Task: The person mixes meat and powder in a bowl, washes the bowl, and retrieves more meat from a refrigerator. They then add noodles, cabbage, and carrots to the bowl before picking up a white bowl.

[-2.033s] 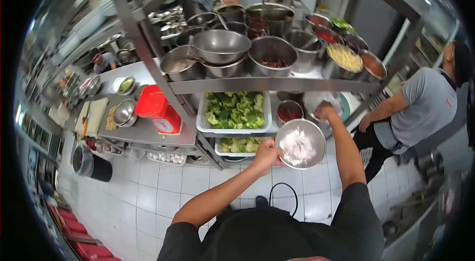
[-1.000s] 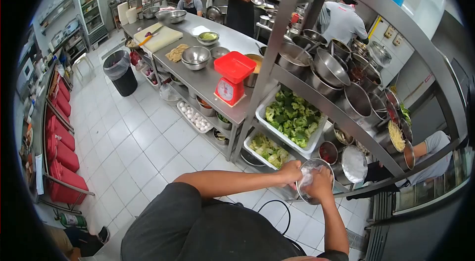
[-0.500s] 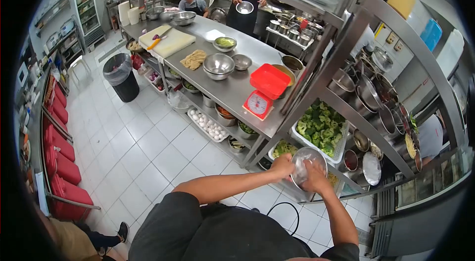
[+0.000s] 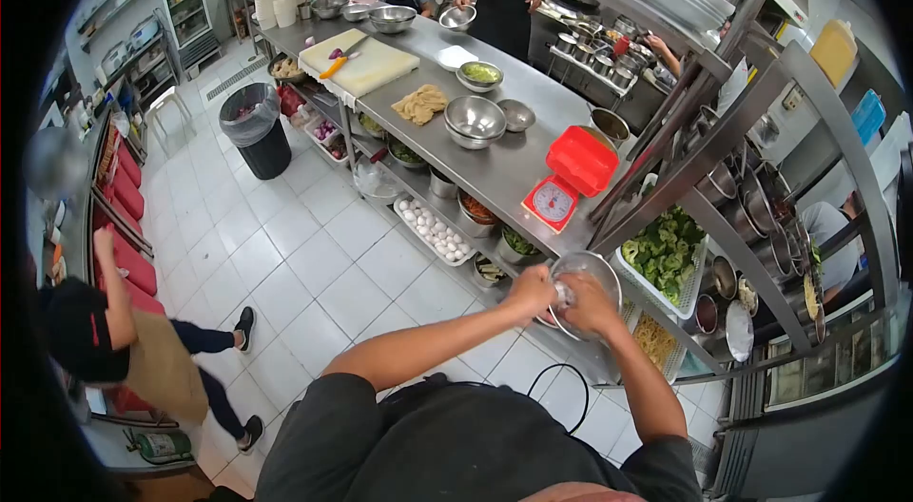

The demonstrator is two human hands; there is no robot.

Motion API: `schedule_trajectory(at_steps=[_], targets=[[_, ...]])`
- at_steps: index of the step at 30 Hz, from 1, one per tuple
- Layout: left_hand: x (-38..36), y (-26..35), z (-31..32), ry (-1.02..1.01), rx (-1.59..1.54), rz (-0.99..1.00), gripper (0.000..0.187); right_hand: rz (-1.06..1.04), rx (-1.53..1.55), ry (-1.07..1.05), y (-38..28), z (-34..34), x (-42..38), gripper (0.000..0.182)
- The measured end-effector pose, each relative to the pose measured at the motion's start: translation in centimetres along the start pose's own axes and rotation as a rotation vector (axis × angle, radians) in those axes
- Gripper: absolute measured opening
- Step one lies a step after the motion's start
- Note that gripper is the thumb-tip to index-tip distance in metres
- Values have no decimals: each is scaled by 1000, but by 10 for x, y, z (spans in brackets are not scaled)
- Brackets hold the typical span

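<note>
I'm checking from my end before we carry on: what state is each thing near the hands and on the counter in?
Left hand: closed on bowl's rim
Right hand: inside bowl
Held bowl: open-topped
Red scale: upright
Counter bowls: stacked
Cloth: crumpled
Cutting board: flat
Bin: open, bag-lined

Red scale [image 4: 561, 193], green broccoli [image 4: 662, 253], seemingly tan apron [image 4: 164, 367]

The red scale [image 4: 553, 203] has shifted from left to right of centre; a tan-clad person [image 4: 164, 361] has come further into the lower left.
</note>
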State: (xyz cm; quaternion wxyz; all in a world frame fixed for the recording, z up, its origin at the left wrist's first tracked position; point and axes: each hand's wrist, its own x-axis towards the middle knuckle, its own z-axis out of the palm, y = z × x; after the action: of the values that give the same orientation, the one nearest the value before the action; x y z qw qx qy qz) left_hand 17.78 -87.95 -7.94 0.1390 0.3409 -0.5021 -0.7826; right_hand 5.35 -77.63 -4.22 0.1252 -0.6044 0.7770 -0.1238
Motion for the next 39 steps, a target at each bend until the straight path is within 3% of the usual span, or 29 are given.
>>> schedule_trajectory(at_steps=[1,5,8,12,15,19,25,29,30,33,37,38,39], targets=[[5,-1,-9,29,-13,0,23,-102,26,-34,2,12,6,52],[13,-7,-37,50,-24,22,22,-113,-3,-136,6,15,18,36],[10,0,-41,40,-58,-4,21,118,-91,-94,-11,-15,23,34],[1,7,-30,-101,-10,30,21,-74,-393,8,-27,-29,26,26],[-5,7,-18,-112,5,3,20,-7,-45,-3,-23,1,19,21],[9,-10,-11,-154,18,-41,24,17,-88,-168,-4,4,6,34],[10,-7,8,-128,-15,23,24,85,-323,140,0,-14,-29,57],[3,-15,17,-145,66,34,24,408,-197,114,8,2,-37,55],[8,-21,19,-145,53,17,24,349,-170,206,19,7,-37,48],[12,-25,23,-144,1,-26,25,230,-104,279,34,2,-38,53],[5,-18,31,-198,-75,-12,26,316,-185,347,6,-1,-49,65],[1,-14,34,-224,-78,-41,25,257,-166,370,19,13,-50,69],[3,-15,35,-208,-63,-48,25,316,-121,308,18,11,-50,68]])
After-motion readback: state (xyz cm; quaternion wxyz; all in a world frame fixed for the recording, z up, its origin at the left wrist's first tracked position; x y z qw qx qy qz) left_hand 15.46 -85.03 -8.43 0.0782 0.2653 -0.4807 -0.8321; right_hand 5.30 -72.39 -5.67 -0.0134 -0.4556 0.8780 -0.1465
